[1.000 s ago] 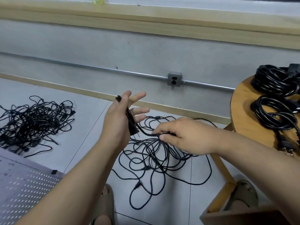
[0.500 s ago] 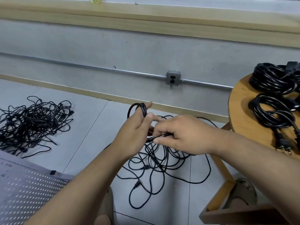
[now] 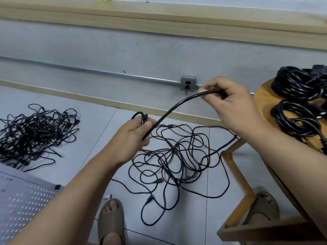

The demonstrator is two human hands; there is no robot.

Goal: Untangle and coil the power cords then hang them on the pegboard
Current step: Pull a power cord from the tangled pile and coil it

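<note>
Head camera, reading from the left: I see the perforated pegboard (image 3: 21, 206) lying flat at the floor's near left corner, and beyond it a tangled heap (image 3: 35, 133) of thin black cords on the tiles by the left edge. The left hand (image 3: 134, 137) is held out over the floor, palm turned inward, fingers and thumb curled round a few small loops (image 3: 140, 117) that stick up above the knuckles. From under its thumb the power cord (image 3: 177, 106) rises in a smooth arc, its long axis running from lower left up to upper right, clear of the floor. Below that span a loose tangle (image 3: 177, 161) sprawls over the middle tiles, near the table leg. A wall socket (image 3: 188, 83) sits on the back wall just behind the arc's high end. The right hand (image 3: 230, 105) is raised higher than the left, wrist bent, pinching the cord's upper end between thumb and curled fingers. At the right edge, coiled cords (image 3: 299, 85) rest on the round wooden table (image 3: 261, 103).
</note>
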